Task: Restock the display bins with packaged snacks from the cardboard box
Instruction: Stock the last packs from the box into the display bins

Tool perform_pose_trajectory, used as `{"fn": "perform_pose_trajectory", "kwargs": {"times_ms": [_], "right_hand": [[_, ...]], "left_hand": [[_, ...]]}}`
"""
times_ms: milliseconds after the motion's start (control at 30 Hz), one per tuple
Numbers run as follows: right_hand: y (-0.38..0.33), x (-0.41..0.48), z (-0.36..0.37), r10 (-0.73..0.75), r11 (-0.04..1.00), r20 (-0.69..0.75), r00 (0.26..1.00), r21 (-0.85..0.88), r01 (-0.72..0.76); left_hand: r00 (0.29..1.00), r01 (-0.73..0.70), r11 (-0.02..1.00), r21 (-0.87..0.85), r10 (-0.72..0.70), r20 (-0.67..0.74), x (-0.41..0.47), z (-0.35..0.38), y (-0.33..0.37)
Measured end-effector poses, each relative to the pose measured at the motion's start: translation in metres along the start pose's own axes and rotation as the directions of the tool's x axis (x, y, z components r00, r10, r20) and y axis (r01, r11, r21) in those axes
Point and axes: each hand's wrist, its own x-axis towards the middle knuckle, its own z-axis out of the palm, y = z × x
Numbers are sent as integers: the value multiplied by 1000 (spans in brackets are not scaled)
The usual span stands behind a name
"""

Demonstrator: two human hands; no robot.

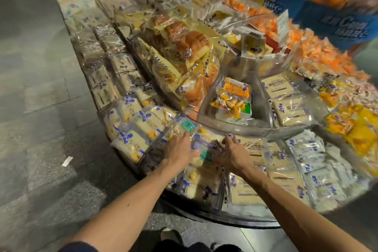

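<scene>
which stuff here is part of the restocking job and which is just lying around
Job: left hand, right hand, green-label snack pack between them, front display bin.
Lying about: paper scrap on the floor, bread loaves, orange packets, blue boxes.
No cardboard box in view.

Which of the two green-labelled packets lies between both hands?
The nearer green-labelled packet, flanked by the left hand and right hand; the other green-labelled packet lies farther back, beyond the left hand.

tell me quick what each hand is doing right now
Left hand: open, fingers flat on the green-labelled snack pack.
Right hand: grip closed, pinching that pack's clear wrapper.
</scene>
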Motion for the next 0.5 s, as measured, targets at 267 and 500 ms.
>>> {"fn": "perform_pose_trajectory", "kwargs": {"times_ms": [267, 500], "right_hand": [[-74, -55, -17, -509, 860, -18, 860, 20, 509], [-173, -202, 79, -865, 489, 278, 418, 272, 829]], "left_hand": [[877, 260, 944, -202, -319, -359, -134, -73, -27], [452, 555, 651, -518, -759, -469, -391, -45, -81]]}}
